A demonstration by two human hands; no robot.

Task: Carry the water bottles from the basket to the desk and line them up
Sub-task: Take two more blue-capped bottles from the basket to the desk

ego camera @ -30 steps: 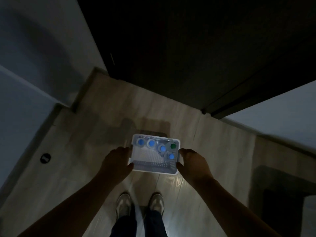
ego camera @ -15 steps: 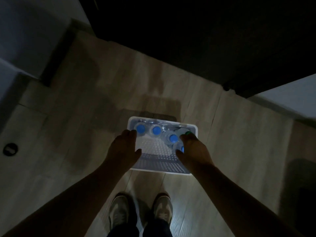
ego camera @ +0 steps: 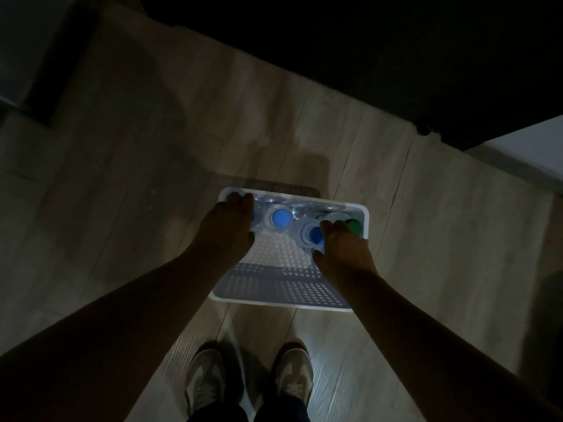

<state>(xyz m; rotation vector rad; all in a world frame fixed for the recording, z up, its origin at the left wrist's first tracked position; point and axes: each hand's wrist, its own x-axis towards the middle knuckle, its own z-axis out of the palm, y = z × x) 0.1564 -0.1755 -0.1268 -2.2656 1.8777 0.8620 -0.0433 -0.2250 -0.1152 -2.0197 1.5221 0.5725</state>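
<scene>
Both forearms are bare to the edge of view, no sleeves, watch or rings showing in the dim light. The left hand (ego camera: pixel 227 226) and right hand (ego camera: pixel 342 249) wear no gloves. Dark trousers (ego camera: pixel 246 414) end above pale grey lace-up sneakers (ego camera: pixel 205 382) with lighter soles.

Dim indoor room: wood-plank floor (ego camera: pixel 152 147), white wall (ego camera: pixel 533 141).

My white perforated plastic basket (ego camera: pixel 283 295) sits on the pale wooden floor (ego camera: pixel 122 178) beyond my shoes (ego camera: pixel 207 388), capped clear water bottles (ego camera: pixel 281 220) along its far side.
</scene>
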